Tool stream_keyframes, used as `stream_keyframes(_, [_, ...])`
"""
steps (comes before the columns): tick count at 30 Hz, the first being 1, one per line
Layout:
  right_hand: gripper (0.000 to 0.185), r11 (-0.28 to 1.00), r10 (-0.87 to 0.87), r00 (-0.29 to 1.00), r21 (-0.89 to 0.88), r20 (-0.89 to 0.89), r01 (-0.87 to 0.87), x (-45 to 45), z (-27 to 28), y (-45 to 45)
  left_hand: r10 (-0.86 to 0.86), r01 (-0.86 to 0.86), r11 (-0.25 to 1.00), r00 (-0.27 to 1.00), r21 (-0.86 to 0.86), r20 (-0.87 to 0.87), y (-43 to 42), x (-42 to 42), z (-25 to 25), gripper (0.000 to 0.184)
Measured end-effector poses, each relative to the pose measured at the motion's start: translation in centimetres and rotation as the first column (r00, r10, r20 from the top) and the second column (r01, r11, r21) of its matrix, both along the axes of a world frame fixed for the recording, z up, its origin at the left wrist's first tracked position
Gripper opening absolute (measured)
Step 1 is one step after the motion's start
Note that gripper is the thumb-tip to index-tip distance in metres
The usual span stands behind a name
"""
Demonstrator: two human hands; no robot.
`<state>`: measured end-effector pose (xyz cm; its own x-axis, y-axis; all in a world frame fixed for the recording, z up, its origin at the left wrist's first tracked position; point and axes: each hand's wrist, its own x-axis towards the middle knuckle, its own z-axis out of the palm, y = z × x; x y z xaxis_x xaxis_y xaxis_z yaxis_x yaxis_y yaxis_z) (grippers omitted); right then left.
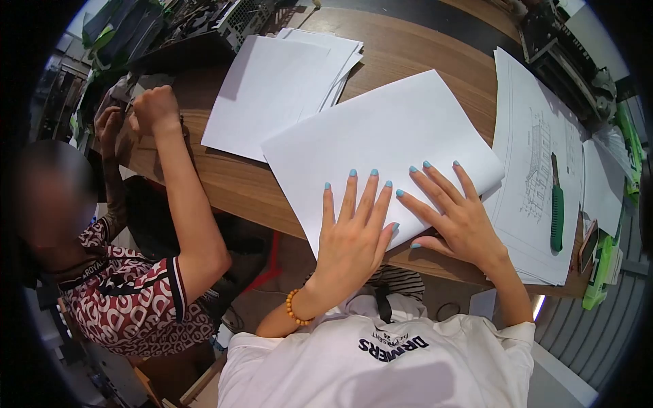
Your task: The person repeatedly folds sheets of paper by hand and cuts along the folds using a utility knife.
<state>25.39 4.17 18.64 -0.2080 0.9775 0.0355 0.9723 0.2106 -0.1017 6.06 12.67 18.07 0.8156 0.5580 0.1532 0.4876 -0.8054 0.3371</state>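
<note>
A large white sheet of paper [381,136] lies at an angle on the wooden table, its near corner reaching past the table's front edge. My left hand [350,248] rests flat on its lower part with fingers stretched out. To the right, my right hand [452,217] also lies on the sheet, fingers spread, near the paper's right side, which looks curved or folded over. Neither hand grips anything. Whether the sheet is a single layer or several I cannot tell.
A stack of white sheets [272,95] lies at the back left. On the right are printed drawings [534,177] with a green-handled cutter knife [557,211] on top. A phone-like object [588,245] sits near the right edge. Another person [136,292] works at the left.
</note>
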Motion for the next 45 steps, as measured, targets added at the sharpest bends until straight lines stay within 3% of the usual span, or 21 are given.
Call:
stream_keyframes(27, [0.077, 0.997, 0.045, 0.996, -0.058, -0.072, -0.05, 0.2, 0.2, -0.4, 0.065, -0.062, 0.995, 0.997, 0.075, -0.029, -0.8, 0.4, -1.7, 0.057])
stream_keyframes(29, [0.082, 0.973, 0.114, 0.931, -0.15, -0.346, -0.175, -2.4, 1.0, -1.7, 0.083, -0.078, 0.992, 0.996, 0.1, -0.043, -0.8, 0.5, -1.8, 0.06])
stream_keyframes(30, [0.082, 0.973, 0.127, 0.876, -0.114, -0.465, -0.201, -3.7, 1.1, -2.4, 0.071, -0.066, 0.994, 0.996, 0.092, -0.046, -0.8, 0.4, -1.7, 0.06])
stream_keyframes(36, [0.079, 0.988, 0.116, 0.959, -0.068, -0.26, -0.138, -2.1, 0.4, -4.2, 0.064, -0.057, 0.994, 0.995, 0.088, -0.074, -0.8, 0.4, -1.6, 0.057])
stream_keyframes(40, [0.078, 0.988, -0.038, 0.977, -0.153, -0.207, 0.006, 0.8, 1.1, -4.9, 0.056, -0.047, 0.995, 0.995, 0.093, -0.087, -0.7, 0.3, -1.4, 0.056])
stream_keyframes(42, [0.079, 0.971, -0.154, 0.985, -0.198, -0.082, 0.135, 2.7, 1.6, -5.0, 0.052, -0.043, 0.994, 0.995, 0.102, -0.089, -0.7, 0.3, -1.4, 0.056])
stream_keyframes(45, [0.078, 0.965, -0.191, 0.981, -0.188, -0.02, 0.184, 4.9, 0.8, -5.1, 0.047, -0.037, 0.992, 0.996, 0.12, -0.081, -0.8, 0.3, -1.6, 0.056])
